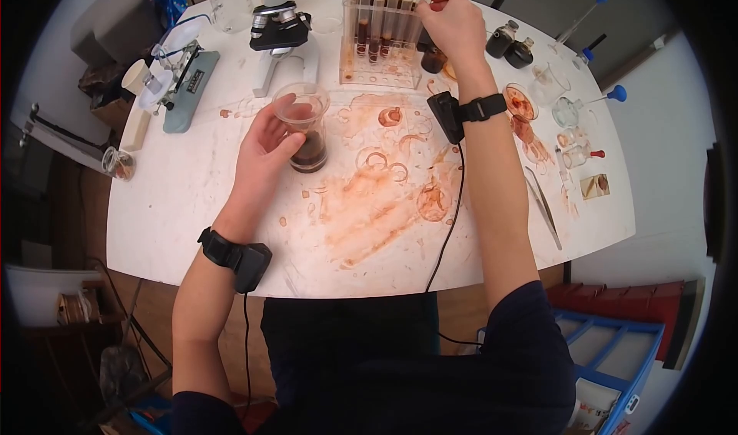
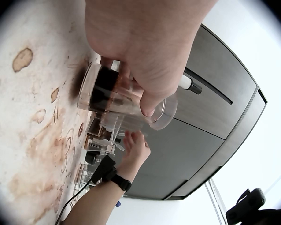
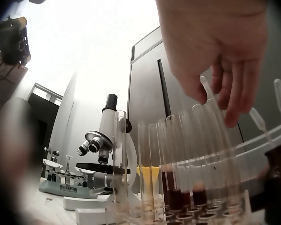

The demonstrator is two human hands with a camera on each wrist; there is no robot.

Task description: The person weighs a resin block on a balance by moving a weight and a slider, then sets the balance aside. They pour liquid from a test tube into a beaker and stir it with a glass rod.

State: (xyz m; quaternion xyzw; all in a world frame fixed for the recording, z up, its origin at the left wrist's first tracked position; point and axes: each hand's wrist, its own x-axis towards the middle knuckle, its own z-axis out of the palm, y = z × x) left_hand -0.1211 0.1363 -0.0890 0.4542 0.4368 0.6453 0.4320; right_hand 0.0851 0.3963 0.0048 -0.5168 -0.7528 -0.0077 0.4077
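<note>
My left hand grips a clear beaker with dark brown liquid in its lower part, held close over the table. In the left wrist view the thumb of that hand lies along the wall of the beaker. My right hand is at the right end of the clear test tube rack. In the right wrist view my right hand pinches the top of a slightly tilted test tube between thumb and fingers. Several other tubes hold dark red liquid.
A microscope and a balance stand at the back left. Dark bottles, glass flasks, a red-stained dish and tweezers are on the right. Reddish stains mark the white table. Cables hang from both wrists.
</note>
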